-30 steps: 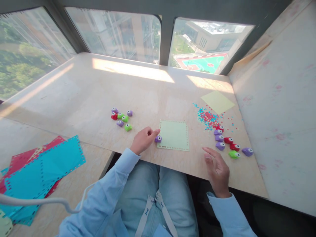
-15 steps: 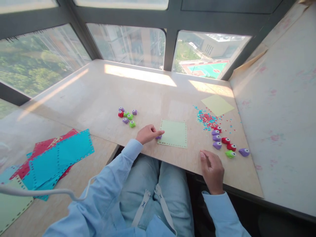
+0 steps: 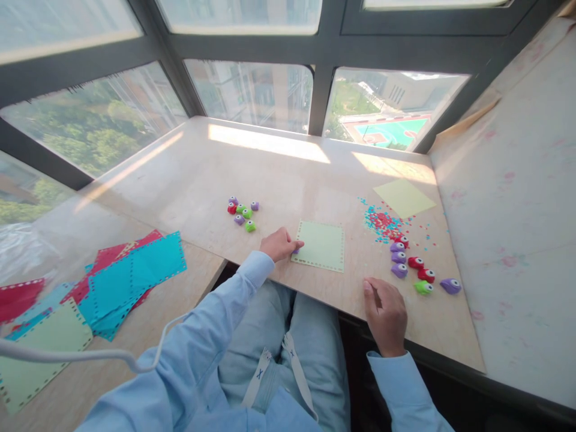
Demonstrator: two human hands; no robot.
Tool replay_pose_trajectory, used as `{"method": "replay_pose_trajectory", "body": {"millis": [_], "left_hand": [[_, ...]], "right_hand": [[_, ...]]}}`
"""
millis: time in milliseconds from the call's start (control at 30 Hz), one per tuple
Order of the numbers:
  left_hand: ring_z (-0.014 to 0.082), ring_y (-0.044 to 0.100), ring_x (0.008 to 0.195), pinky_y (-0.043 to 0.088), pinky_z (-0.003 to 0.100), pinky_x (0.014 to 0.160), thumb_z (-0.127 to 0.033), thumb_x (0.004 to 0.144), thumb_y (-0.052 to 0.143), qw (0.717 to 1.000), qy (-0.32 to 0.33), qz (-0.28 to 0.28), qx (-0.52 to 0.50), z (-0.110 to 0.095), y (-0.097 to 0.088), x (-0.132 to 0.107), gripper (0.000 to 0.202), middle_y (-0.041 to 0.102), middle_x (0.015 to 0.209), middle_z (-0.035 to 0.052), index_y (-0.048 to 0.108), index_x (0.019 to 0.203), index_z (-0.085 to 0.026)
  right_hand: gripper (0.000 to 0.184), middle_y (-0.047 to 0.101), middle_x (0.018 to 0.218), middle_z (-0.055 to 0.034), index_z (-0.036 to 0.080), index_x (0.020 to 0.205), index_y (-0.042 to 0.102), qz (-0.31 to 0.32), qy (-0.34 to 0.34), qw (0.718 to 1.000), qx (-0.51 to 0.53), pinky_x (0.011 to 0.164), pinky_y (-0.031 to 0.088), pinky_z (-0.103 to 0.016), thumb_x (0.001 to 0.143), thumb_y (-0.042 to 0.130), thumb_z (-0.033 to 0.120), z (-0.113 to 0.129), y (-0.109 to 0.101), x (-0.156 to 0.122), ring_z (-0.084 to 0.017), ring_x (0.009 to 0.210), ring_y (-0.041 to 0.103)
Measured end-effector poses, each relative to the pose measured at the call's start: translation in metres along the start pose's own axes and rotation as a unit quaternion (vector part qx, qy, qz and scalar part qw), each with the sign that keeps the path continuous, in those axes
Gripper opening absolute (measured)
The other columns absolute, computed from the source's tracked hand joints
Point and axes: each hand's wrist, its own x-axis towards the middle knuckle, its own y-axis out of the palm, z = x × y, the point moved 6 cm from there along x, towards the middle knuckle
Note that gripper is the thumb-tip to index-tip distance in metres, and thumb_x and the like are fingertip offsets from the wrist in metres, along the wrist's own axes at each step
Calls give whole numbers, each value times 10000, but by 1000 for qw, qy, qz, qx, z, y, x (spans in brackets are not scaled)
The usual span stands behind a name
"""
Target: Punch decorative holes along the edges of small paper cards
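Observation:
My left hand (image 3: 279,245) is closed on a small purple paper punch (image 3: 296,251) at the left edge of a pale green sheet (image 3: 320,245). Most of that punch is hidden beneath the thumb and fingers. Small holes run along the edges of the sheet, which lies flat on the table. My right hand (image 3: 385,313) rests at the table's front edge, right of the sheet, fingers curled in and nothing visible in them. Beyond it stand several purple, red and green punches, among them a green punch (image 3: 423,287) and a purple punch (image 3: 450,286).
More punches (image 3: 247,213) are grouped left of the sheet. Red and blue paper bits (image 3: 382,223) lie scattered at right, beside a pale yellow sheet (image 3: 405,198). Punched blue sheets (image 3: 139,270) and red ones overlap at left. A white cable (image 3: 90,355) crosses the lower left.
The camera view has tilted up and swung slightly left, so the table things appear shifted to the right. My left hand stays on the purple punch at the sheet's left edge; my right hand has barely moved.

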Motion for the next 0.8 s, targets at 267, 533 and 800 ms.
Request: {"method": "replay_pose_trajectory", "body": {"millis": [267, 533, 800], "left_hand": [[201, 629, 725, 385, 282, 638, -534, 711, 697, 1000, 1, 3, 3, 1, 1, 7, 360, 666, 680, 14, 574, 755, -199], [102, 402, 485, 262, 266, 507, -555, 684, 704, 989, 70, 83, -95, 4, 7, 18, 428, 508, 473, -24, 624, 548, -157], [130, 514, 587, 339, 247, 535, -626, 628, 740, 986, 56, 41, -152, 7, -1, 12, 485, 595, 611, -10, 635, 726, -163]], "right_hand": [[244, 720, 908, -109, 167, 979, 677, -5, -9, 1000, 11, 840, 505, -431, 957, 496, 329, -1, 0, 1, -252, 879, 647], [374, 656, 1205, -150, 166, 1256, 573, 62, -89, 994, -19, 931, 470, -459, 959, 498, 380, 5, 11, -2, -277, 1110, 599], [489, 578, 1353, -156, 182, 1348, 513, 116, -131, 981, -85, 925, 449, -437, 970, 437, 484, 6, 25, -2, -299, 1211, 543]]}}
